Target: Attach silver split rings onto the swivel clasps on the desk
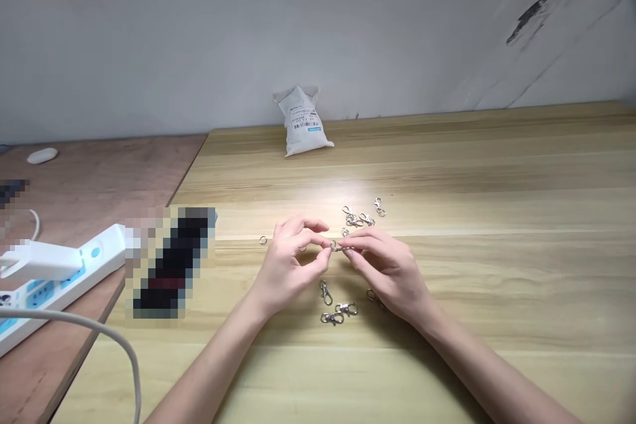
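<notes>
1. Left hand [285, 262]: raised above the tabletop, fingers curled; thumb and forefinger pinch a small silver split ring [332, 245].
2. Right hand [392, 271]: raised, fingers close together; thumb and forefinger pinch a silver swivel clasp [344, 248], its body pointing toward the left hand.
3. Split ring and swivel clasp: touching, held between the two hands over the middle of the table. Whether the clasp is threaded on the ring cannot be told.
4. Loose swivel clasps: a tangled cluster [356, 216] with one more just beside it, lying beyond the hands; three more [332, 305] lying nearer the person, with a fourth [375, 298] partly under the right hand.
5. Loose split rings: one [263, 240] left of the left hand; another [302, 248] lies under that hand's fingers.
6. Light wood-grain table [447, 165]: bears all the above, plus a white barcoded pouch [303, 122] against the wall.
7. Adjoining plywood surface [99, 179]: bears a white power strip [64, 281] with a white plug [40, 260] and a small white oval object [42, 156].
8. Pixelated object [171, 264]: obscured, on the table's left edge.
</notes>
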Demonstrator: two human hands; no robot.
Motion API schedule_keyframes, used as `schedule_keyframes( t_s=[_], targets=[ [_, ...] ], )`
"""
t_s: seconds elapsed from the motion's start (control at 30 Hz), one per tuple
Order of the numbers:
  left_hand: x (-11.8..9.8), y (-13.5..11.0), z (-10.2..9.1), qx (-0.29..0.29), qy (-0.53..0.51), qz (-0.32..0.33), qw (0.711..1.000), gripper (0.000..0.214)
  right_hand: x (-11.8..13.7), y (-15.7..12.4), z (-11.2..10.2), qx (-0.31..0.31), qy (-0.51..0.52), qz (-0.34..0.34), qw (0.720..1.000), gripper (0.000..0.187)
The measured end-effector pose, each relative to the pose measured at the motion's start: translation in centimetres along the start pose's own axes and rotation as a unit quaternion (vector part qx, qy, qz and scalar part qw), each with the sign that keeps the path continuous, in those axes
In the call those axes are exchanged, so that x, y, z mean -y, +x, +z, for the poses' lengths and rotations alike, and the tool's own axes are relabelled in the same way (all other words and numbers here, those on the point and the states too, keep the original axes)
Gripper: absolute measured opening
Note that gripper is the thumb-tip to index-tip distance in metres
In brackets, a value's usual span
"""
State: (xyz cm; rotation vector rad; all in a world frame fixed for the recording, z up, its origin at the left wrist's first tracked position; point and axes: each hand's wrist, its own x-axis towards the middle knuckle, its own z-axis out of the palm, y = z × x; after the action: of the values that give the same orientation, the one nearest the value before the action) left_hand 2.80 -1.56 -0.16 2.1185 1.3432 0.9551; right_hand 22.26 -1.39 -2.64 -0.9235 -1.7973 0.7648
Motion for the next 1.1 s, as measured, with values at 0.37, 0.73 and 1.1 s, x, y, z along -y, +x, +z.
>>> schedule_keyframes(
  t_s=[0.37, 0.73, 1.1],
  targets=[
    [-0.5, 0.1, 0.4, 0.059, -0.127, -0.051, 0.989, 0.008, 0.8, 0.5, 0.0, 0.04, 0.142, 0.117, 0.982, 0.018],
    [-0.1, -0.1, 0.8, -0.009, 0.065, 0.099, 0.993, 0.017, 0.4, 0.1, 0.0, 0.033, 0.179, 0.219, 0.958, 0.023],
    [-0.2, 0.1, 0.4, 0.04, -0.103, -0.066, 0.992, 0.009, 1.4, 0.2, 0.1, 0.022, 0.15, 0.155, 0.976, 0.017]
  ],
)
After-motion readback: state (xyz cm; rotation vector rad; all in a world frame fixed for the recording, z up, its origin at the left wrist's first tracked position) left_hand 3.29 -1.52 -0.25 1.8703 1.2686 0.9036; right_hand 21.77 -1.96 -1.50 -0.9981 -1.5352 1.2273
